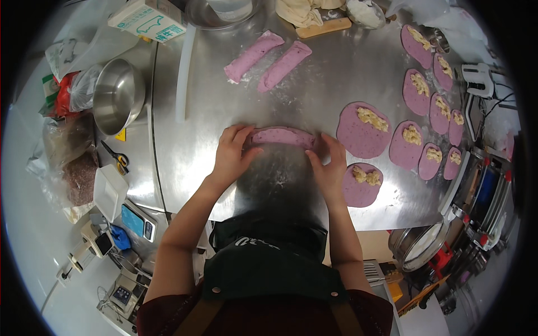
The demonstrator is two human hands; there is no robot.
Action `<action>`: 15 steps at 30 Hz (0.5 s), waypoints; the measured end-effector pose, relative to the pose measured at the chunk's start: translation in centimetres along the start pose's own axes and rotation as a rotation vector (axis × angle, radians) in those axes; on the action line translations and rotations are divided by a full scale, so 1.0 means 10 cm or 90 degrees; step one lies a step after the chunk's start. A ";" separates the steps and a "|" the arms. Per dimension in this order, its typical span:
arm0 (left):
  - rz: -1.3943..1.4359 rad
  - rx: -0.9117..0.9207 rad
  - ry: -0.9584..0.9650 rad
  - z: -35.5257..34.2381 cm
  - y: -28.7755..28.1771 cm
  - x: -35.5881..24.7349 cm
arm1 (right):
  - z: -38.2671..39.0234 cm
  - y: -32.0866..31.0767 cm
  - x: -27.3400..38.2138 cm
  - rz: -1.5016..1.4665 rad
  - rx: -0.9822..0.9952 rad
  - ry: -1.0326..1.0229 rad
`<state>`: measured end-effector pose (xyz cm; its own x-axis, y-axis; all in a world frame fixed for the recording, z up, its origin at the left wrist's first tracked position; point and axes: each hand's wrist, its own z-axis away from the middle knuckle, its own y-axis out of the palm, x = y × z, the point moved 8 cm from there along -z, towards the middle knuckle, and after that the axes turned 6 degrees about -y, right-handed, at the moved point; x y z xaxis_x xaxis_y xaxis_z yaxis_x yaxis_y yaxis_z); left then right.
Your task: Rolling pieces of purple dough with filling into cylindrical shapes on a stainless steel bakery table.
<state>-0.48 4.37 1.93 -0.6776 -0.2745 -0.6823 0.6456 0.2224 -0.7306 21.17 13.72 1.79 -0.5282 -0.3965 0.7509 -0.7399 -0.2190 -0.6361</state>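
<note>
A pink, speckled dough roll [283,136] lies crosswise on the steel table [213,95] in front of me. My left hand [235,154] grips its left end, fingers curved over it and thumb on the near side. At the opposite end, my right hand [330,162] holds it the same way. Farther up lie two similar rolls [284,65] dusted with white powder. To my right are several flattened pink dough pieces [363,137], each topped with a pale, lumpy filling [371,119].
At left stand a steel bowl [117,95], scissors [120,159], a white tray [109,190] and a scale [134,221]. A white rod [183,78] lies left of the rolls. A wooden piece [324,28] and powder bowl [364,11] sit at back; equipment [479,190] crowds the right.
</note>
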 end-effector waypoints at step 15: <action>0.263 -0.093 -0.363 0.17 0.09 0.39 | -0.47 0.93 0.64 0.056 0.346 -0.254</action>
<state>-1.93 1.90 -1.36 -0.0735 -0.5782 -0.8126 0.7286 0.5252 -0.4396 8.95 13.37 1.52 -0.3057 -0.7089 0.6357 -0.3313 -0.5467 -0.7690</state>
